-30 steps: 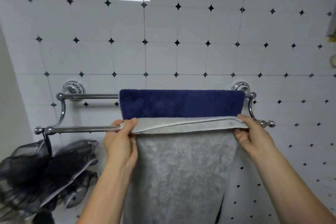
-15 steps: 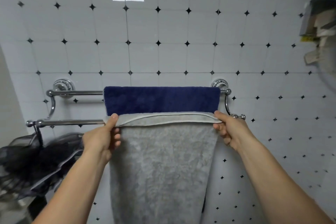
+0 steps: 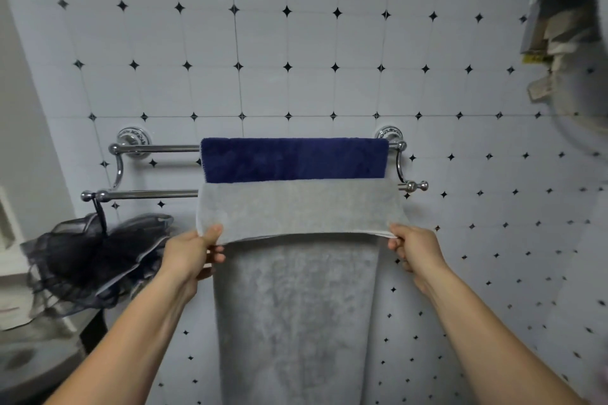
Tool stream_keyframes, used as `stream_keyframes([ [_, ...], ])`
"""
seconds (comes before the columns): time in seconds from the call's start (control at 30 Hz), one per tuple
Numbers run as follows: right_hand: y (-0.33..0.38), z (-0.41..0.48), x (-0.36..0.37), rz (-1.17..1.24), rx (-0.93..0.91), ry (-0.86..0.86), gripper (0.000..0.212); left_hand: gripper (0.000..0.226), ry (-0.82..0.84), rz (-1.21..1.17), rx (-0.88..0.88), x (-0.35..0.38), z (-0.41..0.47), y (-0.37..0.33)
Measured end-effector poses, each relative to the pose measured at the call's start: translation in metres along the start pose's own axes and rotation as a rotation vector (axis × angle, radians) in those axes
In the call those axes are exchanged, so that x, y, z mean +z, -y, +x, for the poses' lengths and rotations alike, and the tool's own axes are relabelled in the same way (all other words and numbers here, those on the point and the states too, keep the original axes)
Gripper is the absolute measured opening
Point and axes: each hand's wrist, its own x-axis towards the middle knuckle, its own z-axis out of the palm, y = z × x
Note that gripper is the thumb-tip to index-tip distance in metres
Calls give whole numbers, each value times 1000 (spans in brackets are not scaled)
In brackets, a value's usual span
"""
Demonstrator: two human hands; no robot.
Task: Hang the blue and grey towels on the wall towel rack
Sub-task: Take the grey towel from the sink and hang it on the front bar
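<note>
Below the plush blue towel (image 3: 294,159), both hands (image 3: 189,253) (image 3: 416,248) pinch the fuzzy grey towel's (image 3: 296,306) hem.

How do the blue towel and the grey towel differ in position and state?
The blue towel hangs untouched on the back bar; the grey towel hangs on the front bar, its front edge pinched by the left hand and right hand. The blue shows only a short band; the grey hangs long. Both are draped over the rack.
</note>
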Motion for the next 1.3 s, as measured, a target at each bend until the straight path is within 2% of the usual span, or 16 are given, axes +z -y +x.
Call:
stream_keyframes([
  [0.2, -39, -53, -16, -2, 45, -8, 20, 17, 121, -25, -42, -31, -37, 35],
  [0.4, -61, -107, -30, 8, 42, -21, 19, 21, 233, -56, 85, -64, -76, 65],
  [0.57, -81, -144, -48, 19, 28, -14, 23, 23, 245, -44, 95, -83, -103, 88],
  [0.9, -171, -205, -65, -38, 246, 6, 24, 31, 261, 73, -97, -119, -146, 184],
  [1.3, -253, -216, -65, -257, 486, 31, 25, 30, 264, 195, -308, -135, -149, 274],
])
